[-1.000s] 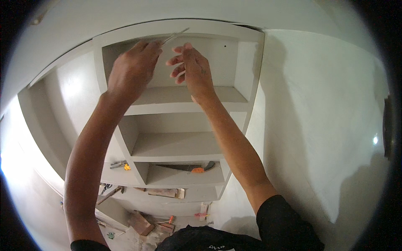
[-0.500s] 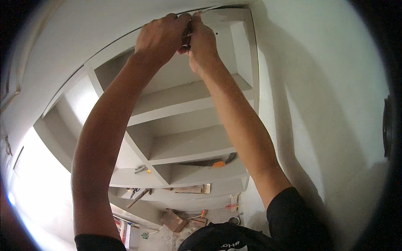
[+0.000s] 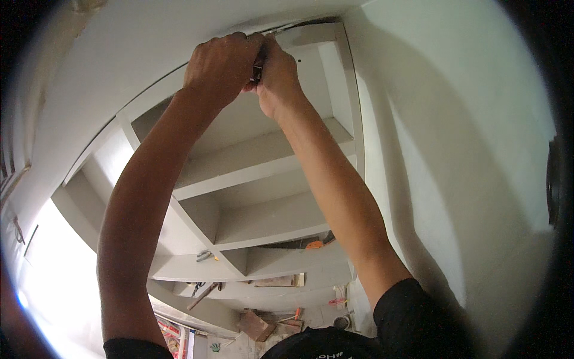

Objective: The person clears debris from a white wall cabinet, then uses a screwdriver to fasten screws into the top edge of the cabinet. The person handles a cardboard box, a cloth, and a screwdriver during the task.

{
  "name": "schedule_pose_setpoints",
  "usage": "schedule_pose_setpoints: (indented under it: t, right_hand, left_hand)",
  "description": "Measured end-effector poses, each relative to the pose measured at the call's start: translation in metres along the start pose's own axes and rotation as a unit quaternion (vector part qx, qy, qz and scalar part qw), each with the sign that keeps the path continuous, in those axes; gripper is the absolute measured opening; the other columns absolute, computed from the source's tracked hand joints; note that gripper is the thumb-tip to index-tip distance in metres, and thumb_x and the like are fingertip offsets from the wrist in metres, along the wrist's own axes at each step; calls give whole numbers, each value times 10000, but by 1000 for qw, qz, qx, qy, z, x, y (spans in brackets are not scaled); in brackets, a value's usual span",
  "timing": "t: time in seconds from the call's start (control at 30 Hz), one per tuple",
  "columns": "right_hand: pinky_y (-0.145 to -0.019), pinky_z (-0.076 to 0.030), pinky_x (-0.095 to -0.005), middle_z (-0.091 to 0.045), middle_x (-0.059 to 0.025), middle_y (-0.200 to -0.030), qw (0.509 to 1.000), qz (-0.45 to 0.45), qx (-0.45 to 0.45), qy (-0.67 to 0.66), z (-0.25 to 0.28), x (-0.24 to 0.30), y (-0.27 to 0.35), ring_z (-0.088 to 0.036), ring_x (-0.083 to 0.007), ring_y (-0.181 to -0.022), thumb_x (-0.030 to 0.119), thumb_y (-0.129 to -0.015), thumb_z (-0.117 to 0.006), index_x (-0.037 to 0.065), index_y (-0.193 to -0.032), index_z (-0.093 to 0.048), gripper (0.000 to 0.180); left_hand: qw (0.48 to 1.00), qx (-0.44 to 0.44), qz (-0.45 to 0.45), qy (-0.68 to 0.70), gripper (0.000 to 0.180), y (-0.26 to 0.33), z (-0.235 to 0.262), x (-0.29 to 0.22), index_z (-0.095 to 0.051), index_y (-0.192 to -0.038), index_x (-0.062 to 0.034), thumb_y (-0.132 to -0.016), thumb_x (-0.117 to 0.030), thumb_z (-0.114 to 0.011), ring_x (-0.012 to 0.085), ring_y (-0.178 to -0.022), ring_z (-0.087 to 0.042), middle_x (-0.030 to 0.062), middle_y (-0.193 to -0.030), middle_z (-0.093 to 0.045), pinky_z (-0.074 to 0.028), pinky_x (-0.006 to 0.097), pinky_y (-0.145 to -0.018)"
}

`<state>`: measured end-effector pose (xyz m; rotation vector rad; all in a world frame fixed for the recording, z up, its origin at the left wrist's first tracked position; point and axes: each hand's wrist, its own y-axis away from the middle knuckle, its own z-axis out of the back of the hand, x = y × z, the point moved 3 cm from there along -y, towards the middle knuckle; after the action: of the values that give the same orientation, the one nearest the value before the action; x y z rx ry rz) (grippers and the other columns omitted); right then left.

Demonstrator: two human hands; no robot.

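Both my arms reach up to the top front edge of a pale grey shelf unit (image 3: 245,173). My left hand (image 3: 220,67) is closed, its back toward me, close against my right hand (image 3: 279,75). The right hand is closed too, its fingers turned inward to the left one. Between the two palms shows a small dark, shiny thing (image 3: 258,73), mostly covered by the fingers; its kind cannot be made out. Just above my fingertips runs the dark gap (image 3: 305,24) between the unit's top and the ceiling.
Pliers (image 3: 206,256) and an orange-and-black tool (image 3: 314,245) lie on lower shelves. Further down are a hammer-like tool (image 3: 204,295) and a flat board (image 3: 280,280). A brown block (image 3: 256,326) and a round container (image 3: 341,322) stand on the floor. A white wall (image 3: 454,149) borders the right side.
The view has shifted, so the shelves sit slightly lower in it. Both hands stay together at the top edge, with the wrists slightly turned. Nothing has visibly been let go.
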<state>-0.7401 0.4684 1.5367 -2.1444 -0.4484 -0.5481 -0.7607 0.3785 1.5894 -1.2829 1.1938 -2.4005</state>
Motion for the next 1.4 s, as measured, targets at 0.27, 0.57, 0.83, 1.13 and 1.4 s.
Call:
schedule_pose_setpoints:
  t: [0.27,0.57,0.83,1.13,1.4]
  right_hand:
    - [-660,-511,-416,-628,-90,-998,999,-15,17,-31,-7,11,8,-611,-206,-825,349,-1064,-365,58,-1124,-578,365]
    - [-732,-518,-435,-617,-97,-1033,997,-12,39,-63,1,7,-8,-611,-206,-896,368,-1087,-353,38,-1162,-564,399]
    - [-840,-492,-454,-616,-122,-1105,996,-56,24,-59,-7,11,8,-606,-216,-1008,392,-1090,-366,6,-1237,-540,448]
    - [-879,-542,-343,-620,-88,-1106,991,-10,42,-124,-2,11,4,-613,-155,-1007,332,-1109,-361,-7,-1230,-548,406]
    - [-886,-549,-303,-615,-82,-1146,987,-60,11,-148,-10,16,10,-619,-140,-1035,346,-1111,-359,12,-1227,-545,399]
  left_hand:
    - [999,-6,-40,-12,223,-8,11,-2,-691,-1045,-52,-849,-140,-750,274,-865,-746,124,-875,-737,-621,412,-769]
    - [999,3,-31,-35,164,-20,-1,-5,-701,-980,-38,-845,-115,-754,260,-828,-756,131,-853,-745,-631,396,-724]
    - [1000,5,-21,-17,148,-6,16,-9,-694,-972,-6,-880,-120,-711,280,-849,-758,159,-876,-746,-629,406,-733]
    - [997,76,6,-30,396,-18,8,-10,-639,-1178,-73,-809,-154,-760,330,-938,-721,162,-956,-727,-609,455,-792]
    - [998,48,-15,-46,116,-15,18,-13,-716,-911,-18,-913,-115,-652,291,-853,-757,160,-883,-750,-628,408,-756]
